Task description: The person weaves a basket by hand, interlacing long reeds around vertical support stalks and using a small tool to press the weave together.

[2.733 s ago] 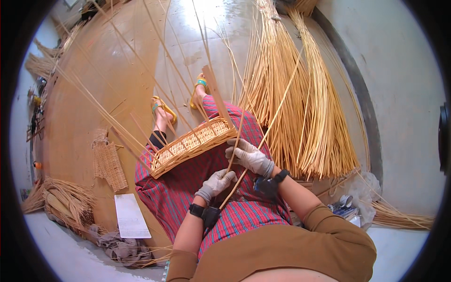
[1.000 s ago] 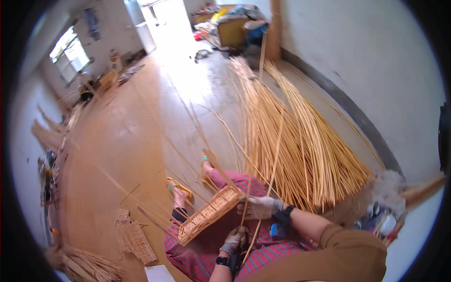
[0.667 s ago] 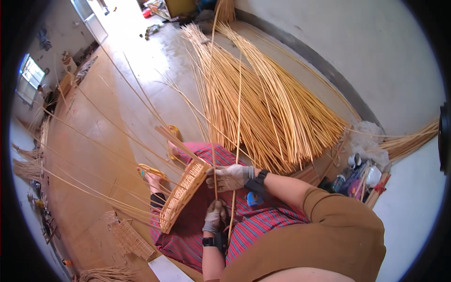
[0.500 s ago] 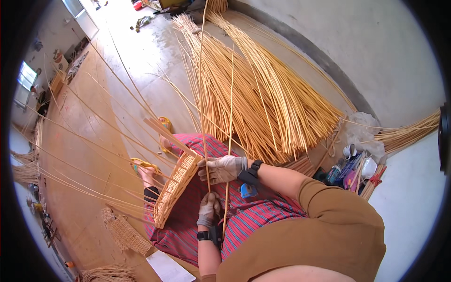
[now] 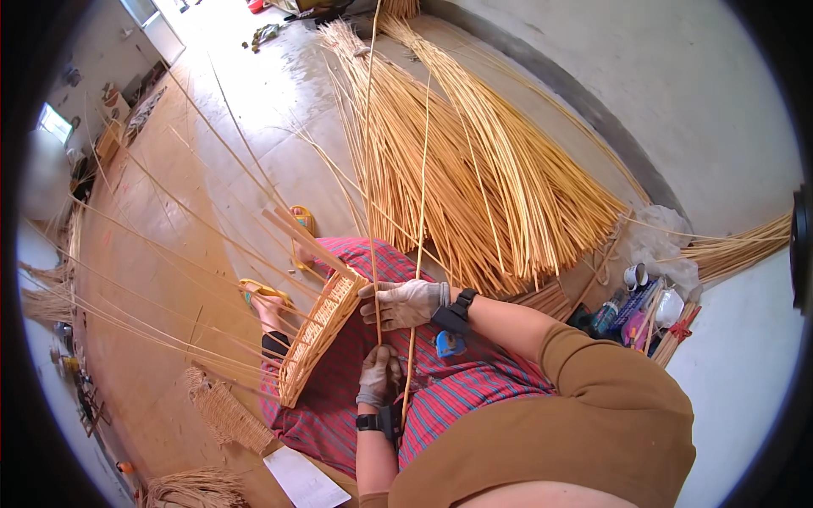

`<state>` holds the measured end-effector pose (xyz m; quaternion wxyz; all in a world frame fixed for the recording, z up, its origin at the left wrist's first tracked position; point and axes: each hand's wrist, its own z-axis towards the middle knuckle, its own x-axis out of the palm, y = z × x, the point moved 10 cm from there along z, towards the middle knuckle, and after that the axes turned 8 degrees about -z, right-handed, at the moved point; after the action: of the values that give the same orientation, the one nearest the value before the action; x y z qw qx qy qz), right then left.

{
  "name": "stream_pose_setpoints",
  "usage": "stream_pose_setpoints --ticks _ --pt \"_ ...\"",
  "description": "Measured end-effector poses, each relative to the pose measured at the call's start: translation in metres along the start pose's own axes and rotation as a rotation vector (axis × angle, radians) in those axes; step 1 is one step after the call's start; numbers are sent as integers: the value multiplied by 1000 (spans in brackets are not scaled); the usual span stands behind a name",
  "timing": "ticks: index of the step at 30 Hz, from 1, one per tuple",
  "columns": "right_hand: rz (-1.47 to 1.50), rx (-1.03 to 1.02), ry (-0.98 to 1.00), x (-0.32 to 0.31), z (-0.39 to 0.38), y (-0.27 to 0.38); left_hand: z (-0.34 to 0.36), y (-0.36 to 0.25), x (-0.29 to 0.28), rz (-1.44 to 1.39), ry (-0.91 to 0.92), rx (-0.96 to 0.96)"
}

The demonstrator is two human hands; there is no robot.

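Observation:
A narrow woven cane basket [image 5: 320, 332] with long stakes fanning out rests tilted on my knees, over red-and-blue striped cloth [image 5: 470, 377]. My gloved left hand [image 5: 378, 372] is below and right of it, pinching an upright thin cane rod [image 5: 370, 203]. My gloved right hand [image 5: 405, 303] grips that same rod higher up, beside the basket's upper end, with a second pale cane [image 5: 421, 216] crossing at the hand. A blue tape measure [image 5: 450, 343] lies on the cloth just below my right hand.
Large cane bundles [image 5: 500, 178] lie at front right along the wall [image 5: 660, 85]. Woven panels [image 5: 227, 411] and white paper [image 5: 301, 474] lie at lower left. Bottles and tools [image 5: 618, 313] sit by my right elbow, beside a plastic bag [image 5: 652, 237]. A doorway [image 5: 157, 30] is far ahead.
The view has swung, revealing more of the room. The basket stands at a steeper slant than first seen, and the tape measure has come into sight. Both hands stay on the rod.

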<state>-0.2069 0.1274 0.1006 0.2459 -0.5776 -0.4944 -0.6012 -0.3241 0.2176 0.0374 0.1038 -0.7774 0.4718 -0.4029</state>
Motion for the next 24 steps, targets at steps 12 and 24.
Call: stream_pose_setpoints --ticks 12,24 --pt "103 -50 179 1 2 0 -83 -144 67 1452 -247 671" --pt "65 17 90 9 4 -2 -68 -180 19 1679 -639 794"
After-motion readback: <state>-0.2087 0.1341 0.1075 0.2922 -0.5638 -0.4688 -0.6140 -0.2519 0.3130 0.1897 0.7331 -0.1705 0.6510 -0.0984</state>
